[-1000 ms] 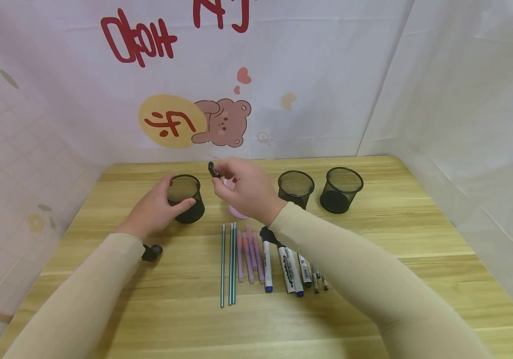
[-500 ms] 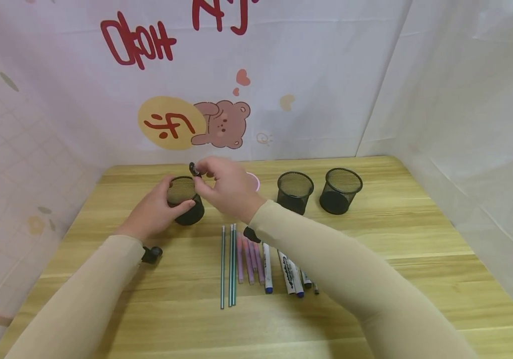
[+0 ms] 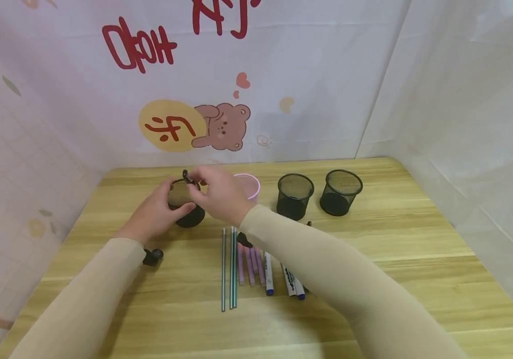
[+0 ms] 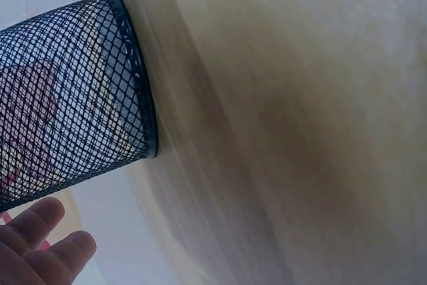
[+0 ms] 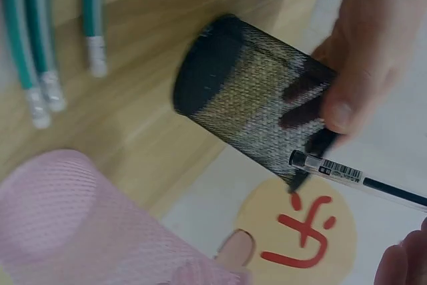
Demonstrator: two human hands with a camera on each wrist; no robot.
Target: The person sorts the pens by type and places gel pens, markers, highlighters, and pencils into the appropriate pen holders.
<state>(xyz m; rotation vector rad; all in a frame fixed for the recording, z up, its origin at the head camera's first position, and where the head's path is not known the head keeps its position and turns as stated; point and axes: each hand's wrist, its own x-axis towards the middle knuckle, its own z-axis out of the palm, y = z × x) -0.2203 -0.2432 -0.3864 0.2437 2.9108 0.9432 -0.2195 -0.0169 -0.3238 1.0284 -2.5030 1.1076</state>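
Observation:
My left hand [image 3: 150,217] grips the leftmost black mesh pen cup [image 3: 190,219], thumb on the near side and fingers behind it. In the right wrist view this cup [image 5: 247,91] looks upright on the table, with the left thumb near its rim. My right hand [image 3: 222,194] pinches a clear-barrelled pen [image 5: 343,171] with a barcode label and a dark end. That dark end is close to the cup's rim in the right wrist view. Loose fingers of the left hand [image 4: 47,241] show beside the mesh wall in the left wrist view.
A pink mesh cup [image 3: 248,184] stands just behind my right hand. Two more black mesh cups [image 3: 293,205] stand to the right. Green pencils [image 3: 223,269], pink-purple pens [image 3: 251,271] and white markers [image 3: 269,276] lie in front, partly under my right sleeve [image 3: 319,254].
My right hand has moved left with the pen, from in front of the pink cup to the rim of the leftmost black cup. The left hand has kept its grip.

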